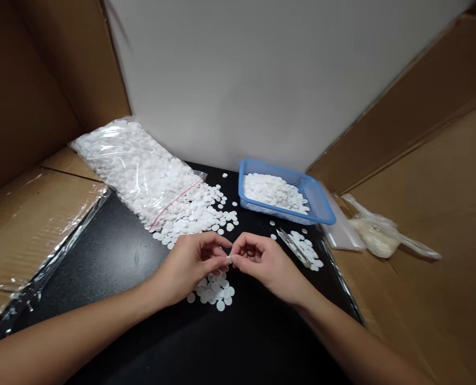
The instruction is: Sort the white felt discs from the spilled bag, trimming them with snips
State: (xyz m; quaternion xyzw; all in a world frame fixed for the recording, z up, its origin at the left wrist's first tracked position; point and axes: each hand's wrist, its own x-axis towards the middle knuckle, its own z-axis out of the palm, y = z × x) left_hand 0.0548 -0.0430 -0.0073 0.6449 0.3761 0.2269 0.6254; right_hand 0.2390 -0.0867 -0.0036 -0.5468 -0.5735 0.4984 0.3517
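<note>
My left hand [192, 262] and my right hand [264, 259] meet fingertip to fingertip over the black table, both pinching one small white disc [229, 259]. Fingertips cover most of that disc. Just below the left fingers lies a loose pile of white round discs [217, 293]. Beyond my hands, more discs [200, 211] spill from the mouth of a clear zip bag [129, 166] with a red seal line. Right of my right hand, a small metal tool [294, 247], perhaps snips or tweezers, rests against another group of discs [313, 262].
A blue plastic basket [322, 200] with a heap of white discs stands at the back right. Beside it lie flat clear plastic bags [344, 230] and a knotted bag of something cream-coloured [378, 235]. Cardboard [430, 214] flanks the black table [206, 353]; a pale wall [270, 80] rises behind.
</note>
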